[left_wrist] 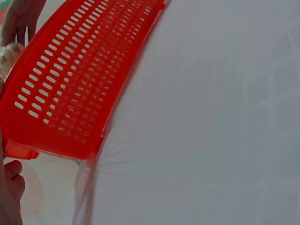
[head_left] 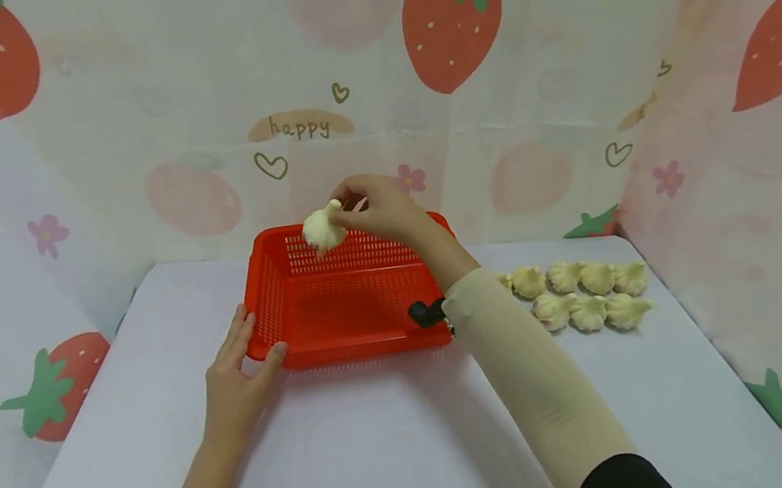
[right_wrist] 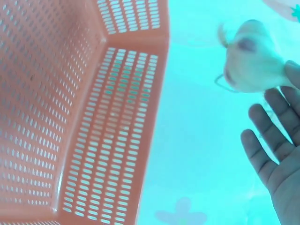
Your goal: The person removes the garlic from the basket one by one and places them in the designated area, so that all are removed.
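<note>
My right hand (head_left: 378,205) pinches a pale garlic bulb (head_left: 323,229) by its stem, over the far part of a red plastic basket (head_left: 361,348). In the right wrist view the bulb (right_wrist: 255,63) hangs from thumb and fingertips, root end away from the palm, while the other fingers (right_wrist: 267,150) spread below. At the basket's near left corner, my left hand (head_left: 233,385) holds it with the fingers along the left side and the thumb at the front rim. The left wrist view has the basket's slotted wall (left_wrist: 70,70) close up, with part of the left hand (left_wrist: 11,187) at the edge.
Several more garlic bulbs (head_left: 588,311) lie in two rows on the white-covered table (head_left: 392,455), right of the basket; the right forearm partly hides the row's left end. Strawberry-print sheeting (head_left: 198,70) stands close behind the basket and along both sides.
</note>
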Available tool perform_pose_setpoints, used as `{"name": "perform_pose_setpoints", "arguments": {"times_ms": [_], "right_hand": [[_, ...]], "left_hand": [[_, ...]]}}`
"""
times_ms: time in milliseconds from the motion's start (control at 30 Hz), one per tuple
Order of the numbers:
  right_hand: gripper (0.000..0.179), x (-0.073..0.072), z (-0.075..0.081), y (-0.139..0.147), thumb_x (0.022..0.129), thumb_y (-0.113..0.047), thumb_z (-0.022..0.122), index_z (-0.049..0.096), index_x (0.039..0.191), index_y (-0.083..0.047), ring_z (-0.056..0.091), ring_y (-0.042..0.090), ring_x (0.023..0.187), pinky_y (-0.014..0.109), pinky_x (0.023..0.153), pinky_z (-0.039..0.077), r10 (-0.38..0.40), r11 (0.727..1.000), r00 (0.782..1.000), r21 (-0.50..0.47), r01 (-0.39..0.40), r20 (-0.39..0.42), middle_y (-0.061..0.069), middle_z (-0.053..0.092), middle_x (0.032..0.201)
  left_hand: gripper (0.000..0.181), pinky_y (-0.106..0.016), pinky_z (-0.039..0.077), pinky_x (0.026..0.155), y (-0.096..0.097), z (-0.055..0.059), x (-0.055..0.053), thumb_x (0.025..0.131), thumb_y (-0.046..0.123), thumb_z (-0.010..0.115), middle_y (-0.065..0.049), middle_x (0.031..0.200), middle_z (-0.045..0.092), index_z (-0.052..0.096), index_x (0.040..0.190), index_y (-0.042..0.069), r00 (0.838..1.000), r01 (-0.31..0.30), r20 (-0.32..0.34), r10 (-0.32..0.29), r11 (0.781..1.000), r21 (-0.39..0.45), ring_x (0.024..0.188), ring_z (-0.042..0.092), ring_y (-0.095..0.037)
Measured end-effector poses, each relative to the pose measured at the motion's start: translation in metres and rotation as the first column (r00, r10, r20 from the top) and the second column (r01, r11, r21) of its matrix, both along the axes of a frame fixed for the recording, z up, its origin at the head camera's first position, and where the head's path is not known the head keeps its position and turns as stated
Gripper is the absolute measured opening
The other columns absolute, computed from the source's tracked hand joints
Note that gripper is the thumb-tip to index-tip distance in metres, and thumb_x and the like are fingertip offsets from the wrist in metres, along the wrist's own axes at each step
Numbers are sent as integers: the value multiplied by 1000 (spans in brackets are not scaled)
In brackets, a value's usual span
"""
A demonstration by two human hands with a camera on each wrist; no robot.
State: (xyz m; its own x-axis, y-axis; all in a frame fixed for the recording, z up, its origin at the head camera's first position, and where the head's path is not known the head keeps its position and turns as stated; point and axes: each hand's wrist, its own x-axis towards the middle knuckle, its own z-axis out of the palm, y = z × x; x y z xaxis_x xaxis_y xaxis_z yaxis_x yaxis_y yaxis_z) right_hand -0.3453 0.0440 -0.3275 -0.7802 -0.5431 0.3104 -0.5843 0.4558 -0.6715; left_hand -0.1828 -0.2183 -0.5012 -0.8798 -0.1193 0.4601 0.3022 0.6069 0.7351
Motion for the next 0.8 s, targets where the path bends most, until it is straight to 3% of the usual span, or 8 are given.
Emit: {"name": "perform_pose_setpoints", "arguments": {"times_ms": [333, 500, 700, 800], "right_hand": [[13, 25, -1, 19, 94, -23, 77, 75, 101, -12, 65, 13, 90, 41, 80, 58, -9, 990, 995, -141, -5, -99, -2, 72, 96], [10, 36, -1, 32, 93, -20, 77, 75, 101, -14, 65, 12, 91, 41, 80, 59, -52, 986, 987, -163, 27, -151, -4, 71, 96], [13, 51, -4, 53, 92, -17, 78, 75, 104, -12, 66, 13, 95, 40, 81, 59, -99, 973, 979, -222, 58, -180, -1, 71, 99], [15, 60, -8, 65, 92, -15, 78, 74, 105, -9, 66, 15, 95, 41, 83, 60, -132, 967, 972, -242, 82, -194, 1, 71, 101]], "left_hand": [[75, -51, 40, 113, 2, 1, 1, 93, 37, 77, 3, 165, 36, 44, 156, 15, 1000, 0, 13, 0, 1000, 2, 152, 35, -21], [74, -51, 40, 113, 1, -1, 1, 93, 35, 77, 3, 164, 37, 44, 156, 15, 1000, -8, -4, 8, 1000, -1, 152, 36, -22], [74, -39, 39, 114, -1, -2, -1, 92, 38, 77, 5, 163, 38, 45, 156, 17, 1000, -9, -28, 9, 1000, 5, 151, 38, -20], [74, -41, 40, 114, -1, -5, -3, 92, 37, 78, 6, 163, 38, 46, 156, 17, 1000, -1, -23, 1, 1000, 8, 151, 37, -20]]}}
